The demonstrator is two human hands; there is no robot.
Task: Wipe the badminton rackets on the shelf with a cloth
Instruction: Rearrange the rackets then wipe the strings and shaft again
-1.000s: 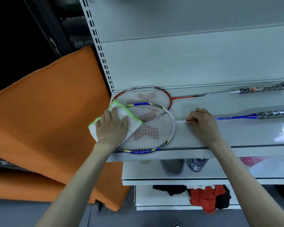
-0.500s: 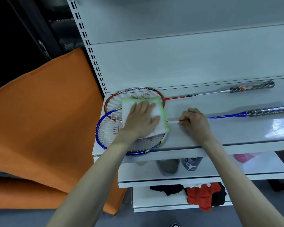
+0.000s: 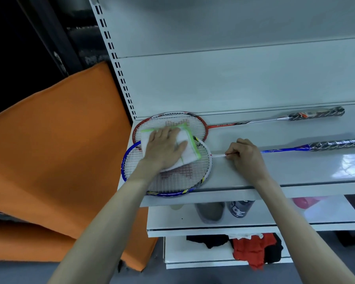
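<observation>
Two rackets: left hand (image 3: 164,148) presses one cloth (image 3: 188,149) flat-fingered on the blue racket (image 3: 172,179), right hand (image 3: 246,156) pinching its shaft; red racket (image 3: 201,125) lies farther back.

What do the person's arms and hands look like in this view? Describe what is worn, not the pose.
Both forearms are bare up to where the frame cuts them off: no sleeves, cuffs or gloves show. The left hand and the right hand carry no visible ring, and neither wrist shows a watch, band or bracelet. No markings can be made out on either arm.
</observation>
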